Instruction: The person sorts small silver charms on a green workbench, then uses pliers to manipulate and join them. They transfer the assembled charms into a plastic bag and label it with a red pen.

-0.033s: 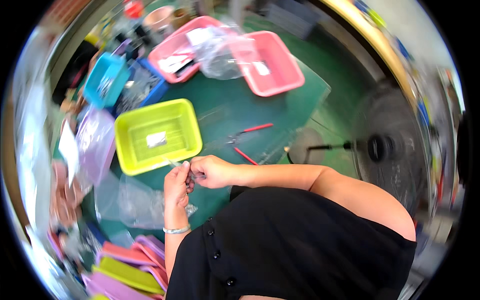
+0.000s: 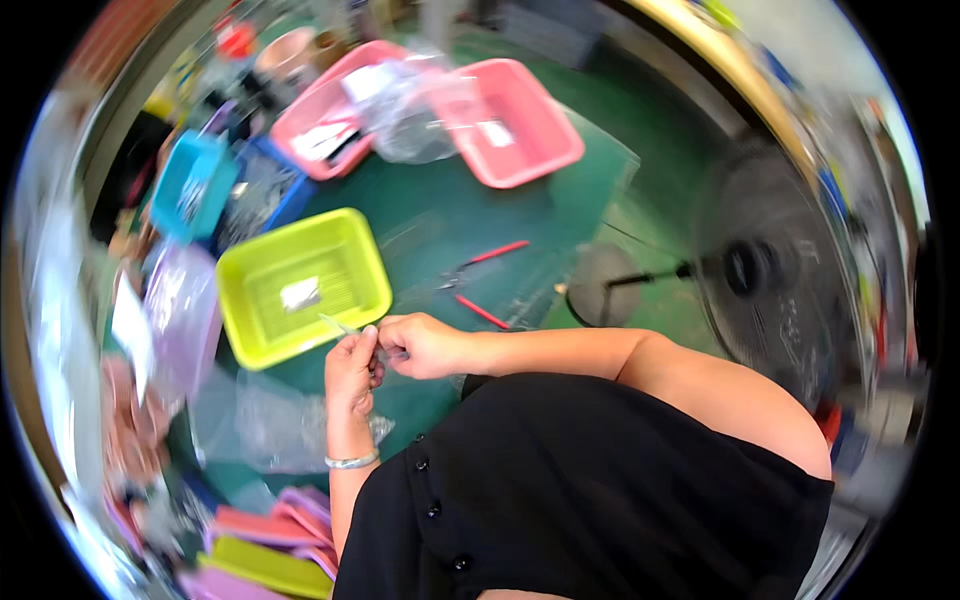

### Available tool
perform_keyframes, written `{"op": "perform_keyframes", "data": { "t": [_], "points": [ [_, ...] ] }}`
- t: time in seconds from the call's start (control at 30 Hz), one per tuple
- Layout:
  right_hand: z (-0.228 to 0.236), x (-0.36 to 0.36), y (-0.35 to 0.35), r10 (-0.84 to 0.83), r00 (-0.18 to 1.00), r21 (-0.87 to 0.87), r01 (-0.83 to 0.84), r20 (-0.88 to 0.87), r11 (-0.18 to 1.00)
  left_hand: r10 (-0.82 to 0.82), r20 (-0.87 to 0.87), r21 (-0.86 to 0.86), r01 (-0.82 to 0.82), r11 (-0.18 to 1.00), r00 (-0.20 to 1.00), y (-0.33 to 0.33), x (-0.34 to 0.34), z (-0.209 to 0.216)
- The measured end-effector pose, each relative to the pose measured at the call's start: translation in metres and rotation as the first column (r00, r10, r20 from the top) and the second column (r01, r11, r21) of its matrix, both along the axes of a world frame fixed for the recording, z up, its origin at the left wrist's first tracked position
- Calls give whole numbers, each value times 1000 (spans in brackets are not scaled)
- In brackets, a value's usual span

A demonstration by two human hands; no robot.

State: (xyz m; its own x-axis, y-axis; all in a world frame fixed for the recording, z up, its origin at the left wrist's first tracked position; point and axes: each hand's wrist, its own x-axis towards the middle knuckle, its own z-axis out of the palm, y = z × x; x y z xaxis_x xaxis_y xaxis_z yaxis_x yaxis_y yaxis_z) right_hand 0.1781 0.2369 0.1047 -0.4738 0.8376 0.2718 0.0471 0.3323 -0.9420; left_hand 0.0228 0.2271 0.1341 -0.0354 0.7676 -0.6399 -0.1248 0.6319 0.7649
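My left hand [image 2: 352, 375], with a bangle on its wrist, is closed in a pinch. A thin, pale, narrow piece [image 2: 336, 324] sticks out past its fingertips toward the yellow-green basin [image 2: 372, 290]; its kind is too blurred to tell. Touching those fingers from the right is my right hand [image 2: 428, 346], its fingers curled. Whatever lies between its fingers is hidden. Both hands are above the green table, just in front of the basin, in which a small white packet [image 2: 300, 293] lies. Red-handled pliers [image 2: 480, 270] rest on the table beyond my right hand, their handles spread.
Clear plastic bags [image 2: 275, 425] lie left of my left hand. Pink basins [image 2: 555, 150], a blue bin [image 2: 290, 205] and a turquoise basin [image 2: 163, 188] stand farther back. Stacked coloured trays [image 2: 265, 568] sit at lower left. A floor fan [image 2: 750, 268] stands at the right.
The view has turned slightly, so the basins and pliers appear a little farther left. Both hands keep nearly the same pose, and the thin pale piece shows slightly more.
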Motion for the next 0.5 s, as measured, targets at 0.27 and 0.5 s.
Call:
{"op": "perform_keyframes", "data": {
  "t": [0.27,0.5],
  "points": [
    [26,92,-88,-495,868,-349,451,-43,821,-640,31,-118,638,761,768,2,103,3],
    [-10,156,-143,-463,840,-151,516,283,843,-824,67,73,821,566,562,-32,172,-7]
  ]
}}
